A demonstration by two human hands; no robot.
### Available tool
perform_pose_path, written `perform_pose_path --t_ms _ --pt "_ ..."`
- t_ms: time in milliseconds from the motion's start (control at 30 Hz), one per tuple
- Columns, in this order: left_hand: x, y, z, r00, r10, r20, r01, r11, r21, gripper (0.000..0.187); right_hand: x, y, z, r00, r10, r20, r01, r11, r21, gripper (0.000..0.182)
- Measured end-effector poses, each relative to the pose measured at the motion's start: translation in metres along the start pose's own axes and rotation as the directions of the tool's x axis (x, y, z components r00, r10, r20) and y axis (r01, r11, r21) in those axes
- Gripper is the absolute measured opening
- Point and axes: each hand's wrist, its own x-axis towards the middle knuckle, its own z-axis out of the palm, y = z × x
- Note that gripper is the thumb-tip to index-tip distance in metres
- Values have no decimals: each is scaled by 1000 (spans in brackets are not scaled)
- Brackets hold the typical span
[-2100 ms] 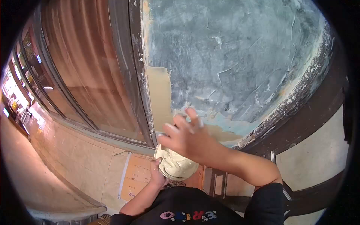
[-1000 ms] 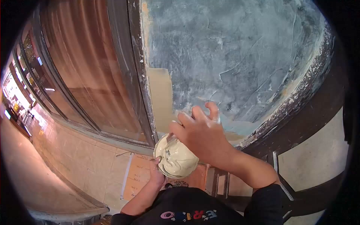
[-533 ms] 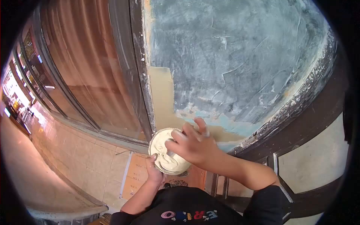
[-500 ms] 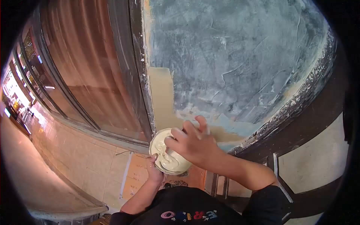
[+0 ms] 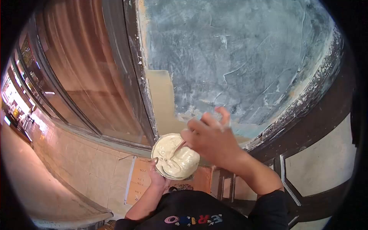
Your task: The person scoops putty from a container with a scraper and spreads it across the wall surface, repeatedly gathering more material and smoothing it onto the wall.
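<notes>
A round container of creamy pale yellow paste (image 5: 186,161) is held by my left hand (image 5: 156,174), its thumb over the near left rim. Above the container's right side, my right hand (image 5: 212,140) grips a thin tool (image 5: 179,146) whose end reaches into the paste. Most of that tool is hidden by the fingers, which are slightly blurred. Behind the hands rises a wall (image 5: 230,57) with a patchy blue-grey surface. A smooth beige strip (image 5: 161,96) covers its lower left edge.
Left of the wall stands a dark-framed window (image 5: 126,69) with brown curtains behind it. Dark framed panels (image 5: 326,165) are at the lower right. An orange-brown sheet with writing (image 5: 138,180) lies on the tiled floor (image 5: 96,165).
My right hand has moved right, away from the container's middle, uncovering more paste and the thin tool. The view has shifted slightly. My left hand still holds the container.
</notes>
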Motion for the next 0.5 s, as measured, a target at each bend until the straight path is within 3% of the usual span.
perform_pose_path --t_ms 33,133,167,233,367,433,467,500 --pt "0 3 4 999 -2 37 3 999 -37 70 -2 6 -1 1000 5 0 -5 1000 -1 10" --pt "-1 9 9 996 3 84 4 997 -82 71 -22 28 10 991 137 -6 -126 923 364 22" --pt "-1 10 7 995 12 98 -1 993 -117 71 -35 31 27 991 137 -7 -125 924 362 22" --pt "-1 10 1 994 8 106 6 991 -131 69 -63 29 63 967 177 -181 -58 852 520 24" --pt "-2 10 -19 999 -53 9 54 986 -155 66 -114 12 112 957 196 -215 -83 891 446 23" --pt "-2 12 -21 989 -77 126 97 982 -161 67 -138 9 126 917 330 -225 -197 864 464 26" --pt "-5 13 -18 995 -82 58 87 991 -98 68 -151 8 133 914 340 -220 -207 860 466 26" --pt "-5 12 -19 994 -92 56 97 991 -92 68 -163 7 139 892 433 -132 -312 799 515 24"
